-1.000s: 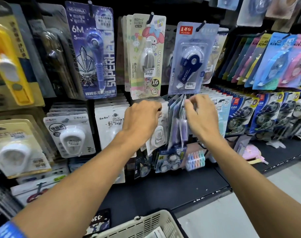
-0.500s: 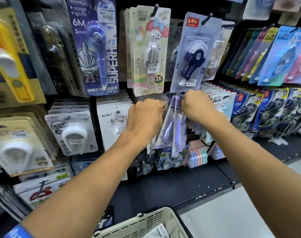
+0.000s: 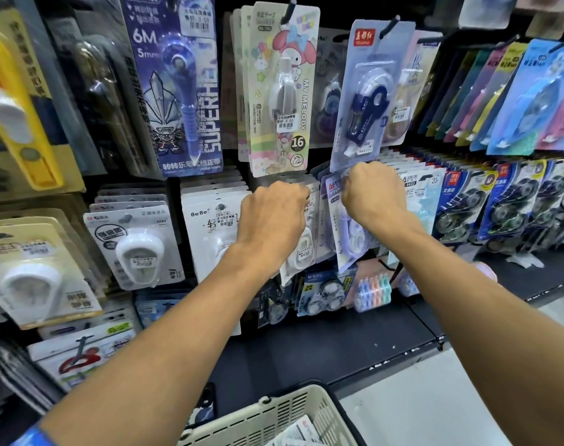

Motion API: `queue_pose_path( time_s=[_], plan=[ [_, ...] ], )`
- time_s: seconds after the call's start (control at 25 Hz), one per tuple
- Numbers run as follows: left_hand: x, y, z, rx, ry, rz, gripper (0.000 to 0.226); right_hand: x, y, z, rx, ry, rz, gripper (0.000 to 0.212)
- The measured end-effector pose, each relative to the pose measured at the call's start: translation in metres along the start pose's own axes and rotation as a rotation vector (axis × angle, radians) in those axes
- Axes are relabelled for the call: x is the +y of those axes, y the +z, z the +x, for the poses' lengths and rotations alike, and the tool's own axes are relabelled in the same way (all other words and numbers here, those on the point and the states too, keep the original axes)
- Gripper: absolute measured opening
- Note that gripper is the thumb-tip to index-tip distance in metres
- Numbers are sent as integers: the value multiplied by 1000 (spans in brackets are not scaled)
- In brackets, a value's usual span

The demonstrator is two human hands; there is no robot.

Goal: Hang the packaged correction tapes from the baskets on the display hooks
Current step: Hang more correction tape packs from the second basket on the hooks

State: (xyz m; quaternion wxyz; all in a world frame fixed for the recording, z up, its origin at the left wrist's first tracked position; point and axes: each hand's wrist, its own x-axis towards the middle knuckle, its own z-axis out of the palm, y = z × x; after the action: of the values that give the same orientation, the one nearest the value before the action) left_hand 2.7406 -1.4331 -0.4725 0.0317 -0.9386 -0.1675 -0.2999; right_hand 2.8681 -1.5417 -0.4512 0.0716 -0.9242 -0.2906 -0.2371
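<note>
Packed stationery wall, hooks mostly full. Right hand has a closed grip on a lilac correction tape pack at mid-row; left hand curled, can't tell what it holds. Basket nearby has more, so plenty's left.

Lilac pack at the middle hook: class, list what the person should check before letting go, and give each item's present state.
1. Right hand grips the top of the lilac pack: ok.
2. Left hand holds the neighbouring white packs aside: ok.
3. Pack's hole threaded on the hook: cannot tell, the hand hides it.
4. Pack hangs straight: not ok, its lower end tilts.
5. Basket within reach below, more stock inside: ok.
</note>
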Motion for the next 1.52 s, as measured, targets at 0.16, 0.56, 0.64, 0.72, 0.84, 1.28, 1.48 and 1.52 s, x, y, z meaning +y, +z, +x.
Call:
queue_pose_path(
  time_s=[0.16, 0.56, 0.64, 0.72, 0.84, 1.28, 1.48, 1.52],
  plan=[
    [0, 0, -1, -9, 8, 10, 21, -4, 6, -5, 2, 10, -24, 20],
    [2, 2, 1, 2, 7, 8, 20, 33, 9, 15, -32, 77, 154, 39],
    [2, 2, 1, 3, 10, -2, 21, 33, 10, 17, -24, 89, 173, 37],
    [2, 3, 0, -2, 14, -14, 24, 33, 13, 15, -17, 96, 202, 36],
    [3, 4, 0, 6, 24, -24, 23, 34, 14, 15, -10, 93, 216, 41],
    [-3, 11, -20, 194, -35, -366, 17, 38, 39, -41, 170, 327, 756, 24],
    [-4, 117, -261, -477, -596, -680, 16, -11, 178, -274, -652, 291, 634, 16],
    [-1, 138, -319, -781, -606, -593, 21, -17, 202, -316, -940, 192, 526, 19]
  ],
)
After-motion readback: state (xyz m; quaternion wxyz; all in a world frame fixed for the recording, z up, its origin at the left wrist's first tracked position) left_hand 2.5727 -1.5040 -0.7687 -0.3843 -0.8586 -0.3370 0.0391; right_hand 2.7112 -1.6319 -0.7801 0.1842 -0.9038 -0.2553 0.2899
